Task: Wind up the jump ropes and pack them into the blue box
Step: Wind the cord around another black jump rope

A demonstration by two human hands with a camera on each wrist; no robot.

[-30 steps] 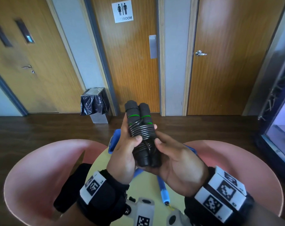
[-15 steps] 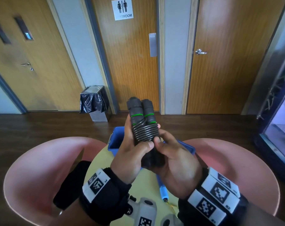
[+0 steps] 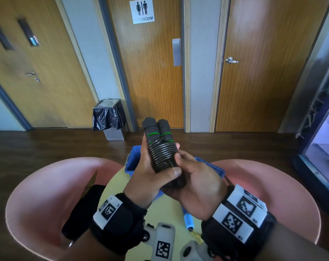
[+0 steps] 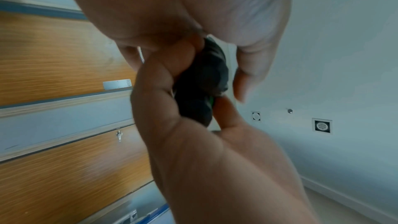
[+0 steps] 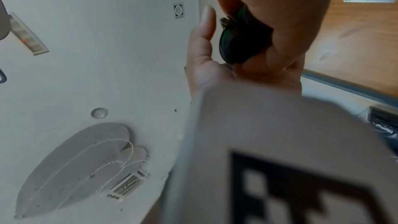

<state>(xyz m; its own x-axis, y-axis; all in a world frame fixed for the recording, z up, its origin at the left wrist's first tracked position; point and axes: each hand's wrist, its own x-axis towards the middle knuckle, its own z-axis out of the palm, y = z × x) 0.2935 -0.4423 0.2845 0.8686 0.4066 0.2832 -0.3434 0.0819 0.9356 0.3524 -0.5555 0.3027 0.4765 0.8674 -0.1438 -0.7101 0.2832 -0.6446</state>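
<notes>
A black jump rope (image 3: 161, 147) with green rings has its cord coiled round its two handles, held upright in front of me. My left hand (image 3: 150, 172) grips the bundle from the left, thumb across the lower coils. My right hand (image 3: 193, 178) cups it from the right, thumb pressed on the coils. The handle ends (image 4: 202, 89) show dark between the fingers in the left wrist view, and again as the black handles (image 5: 241, 42) in the right wrist view. The blue box (image 3: 133, 161) sits on the table behind my hands, mostly hidden. A blue rope handle (image 3: 188, 220) lies on the table below.
The small yellow table (image 3: 120, 183) stands between two pink chairs (image 3: 47, 194). A bin with a black bag (image 3: 109, 117) stands by the wooden doors. A glass-front cabinet (image 3: 322, 144) is at the right.
The view has tilted down a little, so more of the blue box shows. My left thumb has slid lower on the coils and my right thumb has closed onto them.
</notes>
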